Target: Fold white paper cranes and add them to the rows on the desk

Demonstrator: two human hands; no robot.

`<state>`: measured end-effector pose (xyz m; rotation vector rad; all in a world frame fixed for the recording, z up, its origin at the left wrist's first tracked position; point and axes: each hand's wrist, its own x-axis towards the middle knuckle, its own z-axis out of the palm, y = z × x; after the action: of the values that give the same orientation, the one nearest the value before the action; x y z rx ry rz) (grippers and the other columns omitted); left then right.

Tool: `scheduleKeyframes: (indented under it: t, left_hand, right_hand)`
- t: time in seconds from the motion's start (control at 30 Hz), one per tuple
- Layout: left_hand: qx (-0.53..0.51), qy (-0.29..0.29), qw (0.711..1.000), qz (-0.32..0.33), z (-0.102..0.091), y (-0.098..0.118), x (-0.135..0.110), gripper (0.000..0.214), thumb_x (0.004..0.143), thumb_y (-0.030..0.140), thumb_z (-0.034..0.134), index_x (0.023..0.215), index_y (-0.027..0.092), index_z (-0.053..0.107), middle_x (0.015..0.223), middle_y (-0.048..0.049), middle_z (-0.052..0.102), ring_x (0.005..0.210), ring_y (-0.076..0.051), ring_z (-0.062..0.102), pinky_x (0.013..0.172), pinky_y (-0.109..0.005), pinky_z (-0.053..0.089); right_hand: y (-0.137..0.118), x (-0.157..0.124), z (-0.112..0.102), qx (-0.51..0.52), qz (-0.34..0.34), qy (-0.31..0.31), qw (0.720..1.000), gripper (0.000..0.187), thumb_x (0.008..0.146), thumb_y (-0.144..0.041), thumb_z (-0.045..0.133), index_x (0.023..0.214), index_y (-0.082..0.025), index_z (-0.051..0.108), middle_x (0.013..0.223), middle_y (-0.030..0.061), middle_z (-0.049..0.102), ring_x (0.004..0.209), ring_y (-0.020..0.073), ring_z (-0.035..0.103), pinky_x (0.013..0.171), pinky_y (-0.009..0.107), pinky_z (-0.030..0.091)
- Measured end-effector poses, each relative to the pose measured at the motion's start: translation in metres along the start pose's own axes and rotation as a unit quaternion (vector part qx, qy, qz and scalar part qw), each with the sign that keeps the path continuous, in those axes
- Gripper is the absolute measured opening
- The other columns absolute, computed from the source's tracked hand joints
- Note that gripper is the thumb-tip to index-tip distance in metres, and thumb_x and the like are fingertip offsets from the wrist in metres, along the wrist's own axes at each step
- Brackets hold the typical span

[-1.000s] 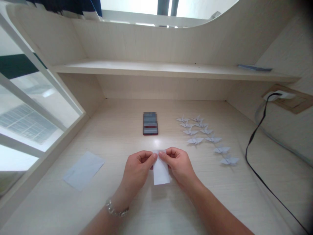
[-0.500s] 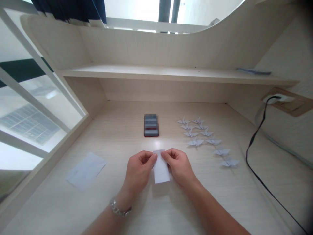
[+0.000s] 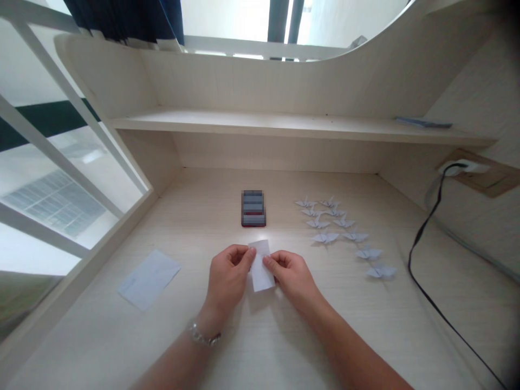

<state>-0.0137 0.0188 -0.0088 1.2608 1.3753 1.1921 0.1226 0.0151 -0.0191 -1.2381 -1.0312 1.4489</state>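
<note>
Narrow white paper rectangle (image 3: 262, 277), at the near middle of the scene between both bare hands, tilted with its far end to the left. Casts a shadow on the pale wooden desk (image 3: 260, 352), so probably held just above it for free handling.

Left hand (image 3: 228, 276) curled into a light pinch, thumb on top at the paper's far left edge; right hand (image 3: 294, 276) likewise, thumb over the right edge. Fingers underneath partly hidden. Gripped from opposite sides, presumably to steady thin paper. Silver chain bracelet (image 3: 203, 334) around the left wrist.

To the left, flat white paper sheet (image 3: 149, 279), well apart, perhaps to leave working room. Beyond the hands, dark rectangular phone (image 3: 253, 208), screen blurred, lying flat, likely for easy glancing. Far right, ten small white folded-paper birds (image 3: 344, 222) in two slanting rows, probably clear of the forearms to protect thin wings. Farther right, black cable (image 3: 419, 233) hanging from a wall socket (image 3: 493, 176).
</note>
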Motion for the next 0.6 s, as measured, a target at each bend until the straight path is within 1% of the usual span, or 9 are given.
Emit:
scheduleKeyframes:
  t: [0.13,0.3,0.4,0.5,0.6]
  left_hand:
    - [-0.005,0.009,1.000,0.002,-0.0001,-0.0006,0.0016,0.027,0.072,0.039,0.062,0.076,0.012,0.064,0.065,-0.0029,0.064,0.057,-0.012,0.053,0.051,-0.021,0.041]
    - [-0.023,0.024,0.999,-0.002,-0.0013,-0.0020,0.0038,0.027,0.071,0.039,0.063,0.077,0.012,0.064,0.068,-0.0037,0.065,0.059,-0.012,0.054,0.052,-0.021,0.042]
    - [-0.032,0.022,0.999,-0.005,-0.0020,-0.0033,0.0044,0.028,0.071,0.039,0.063,0.079,0.012,0.064,0.068,-0.0041,0.065,0.058,-0.012,0.054,0.052,-0.021,0.042]
    - [-0.033,0.028,0.999,-0.004,-0.0025,-0.0034,0.0048,0.028,0.070,0.039,0.063,0.077,0.012,0.064,0.066,-0.0034,0.064,0.057,-0.012,0.054,0.052,-0.021,0.043]
    - [-0.033,0.033,0.999,-0.005,-0.0034,-0.0034,0.0054,0.029,0.070,0.040,0.064,0.077,0.012,0.064,0.066,-0.0032,0.064,0.057,-0.012,0.055,0.053,-0.021,0.043]
  right_hand:
    - [0.0003,-0.0004,0.0008,-0.011,-0.006,0.013,1.000,0.027,0.068,-0.039,0.066,0.065,-0.013,0.058,0.055,-0.0007,0.057,0.048,0.0092,0.046,0.044,0.021,0.033]
    - [0.0013,-0.0024,0.0016,-0.017,0.023,-0.012,1.000,0.030,0.069,-0.042,0.065,0.063,-0.014,0.057,0.051,-0.0013,0.055,0.043,0.0088,0.046,0.040,0.020,0.034]
    - [0.0018,-0.0030,0.0017,-0.020,0.013,-0.005,1.000,0.031,0.069,-0.043,0.064,0.063,-0.014,0.056,0.050,-0.0020,0.054,0.041,0.0082,0.045,0.039,0.020,0.034]
    - [0.0021,-0.0031,0.0011,-0.030,0.021,-0.012,0.999,0.032,0.070,-0.044,0.063,0.064,-0.014,0.057,0.051,-0.0009,0.056,0.041,0.0088,0.047,0.040,0.020,0.035]
    - [0.0026,-0.0038,0.0003,-0.054,0.021,-0.021,0.998,0.032,0.071,-0.045,0.062,0.063,-0.014,0.056,0.047,-0.0014,0.054,0.038,0.0082,0.045,0.038,0.020,0.031]
